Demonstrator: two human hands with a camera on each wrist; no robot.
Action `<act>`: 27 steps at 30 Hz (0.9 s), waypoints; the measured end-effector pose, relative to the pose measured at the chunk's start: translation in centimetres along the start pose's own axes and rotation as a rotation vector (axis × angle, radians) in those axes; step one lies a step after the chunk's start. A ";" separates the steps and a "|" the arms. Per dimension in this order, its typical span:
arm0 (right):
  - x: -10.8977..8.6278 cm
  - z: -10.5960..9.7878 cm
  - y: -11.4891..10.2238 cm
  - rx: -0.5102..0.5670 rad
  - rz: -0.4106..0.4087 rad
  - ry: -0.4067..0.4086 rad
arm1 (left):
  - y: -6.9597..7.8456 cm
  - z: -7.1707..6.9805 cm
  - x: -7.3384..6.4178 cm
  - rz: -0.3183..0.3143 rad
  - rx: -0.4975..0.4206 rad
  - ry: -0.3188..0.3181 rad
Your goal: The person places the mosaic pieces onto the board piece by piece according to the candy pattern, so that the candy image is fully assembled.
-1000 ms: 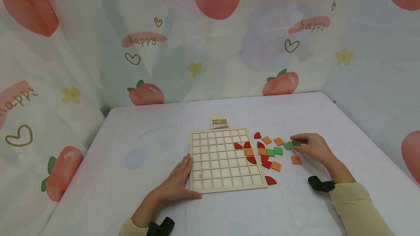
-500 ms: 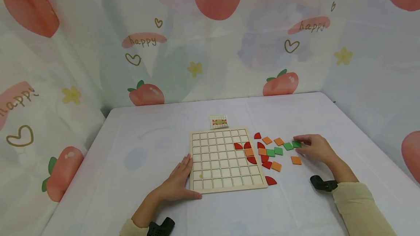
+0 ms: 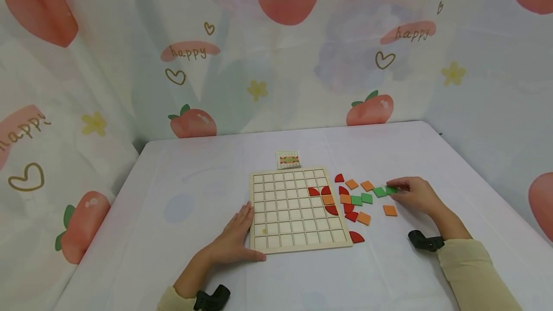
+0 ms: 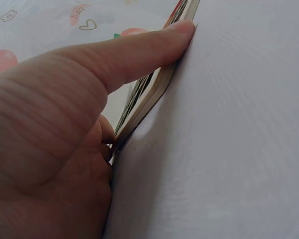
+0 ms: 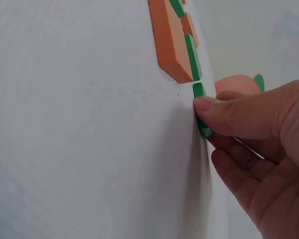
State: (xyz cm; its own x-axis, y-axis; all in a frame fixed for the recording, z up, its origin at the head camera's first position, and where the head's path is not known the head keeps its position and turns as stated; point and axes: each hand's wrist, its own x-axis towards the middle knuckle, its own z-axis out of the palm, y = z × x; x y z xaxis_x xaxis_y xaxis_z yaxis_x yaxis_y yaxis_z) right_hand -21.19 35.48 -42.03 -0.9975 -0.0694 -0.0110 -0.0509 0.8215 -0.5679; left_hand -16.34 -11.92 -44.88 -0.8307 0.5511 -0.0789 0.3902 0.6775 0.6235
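A pale wooden grid board (image 3: pixel 285 215) lies flat on the white table. My left hand (image 3: pixel 231 241) rests against its left side with the fingers fairly straight. In the left wrist view the thumb (image 4: pixel 154 50) lies along the board's near edge. On the far right of the loose pieces, my right hand (image 3: pixel 416 197) pinches a green square tile (image 5: pixel 200 117) between thumb and fingers, low at the tablecloth. Another green tile (image 3: pixel 379 192) lies right beside it. Set in the board near its right side are red quarter-circle pieces (image 3: pixel 331 210) and an orange square (image 3: pixel 328 199).
Between board and right hand lie several loose orange squares (image 3: pixel 364 218), green squares (image 3: pixel 367 198) and red quarter circles (image 3: pixel 356 237). One orange tile (image 3: pixel 390 210) sits just below the right hand. A pattern card (image 3: pixel 288 159) stands behind the board. Printed cloth (image 3: pixel 298 76) hangs around the table.
My right hand has shifted slightly right and its fingers have closed on the outermost green tile, which moved a little with them. The left hand and board stay put.
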 end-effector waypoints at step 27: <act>0.1 2.5 -7.0 0.139 -0.150 -0.008 | 0.1 -0.1 -0.2 0.008 -0.016 -0.005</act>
State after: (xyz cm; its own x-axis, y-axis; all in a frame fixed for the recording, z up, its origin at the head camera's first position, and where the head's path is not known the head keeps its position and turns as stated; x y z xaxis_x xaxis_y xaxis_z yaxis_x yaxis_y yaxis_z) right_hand -20.83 28.29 -40.07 -0.9789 -0.1898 0.0756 -0.1906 0.7155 -0.6722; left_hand -16.20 -12.03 -44.72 -0.8257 0.5586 -0.0778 0.3900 0.6651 0.6368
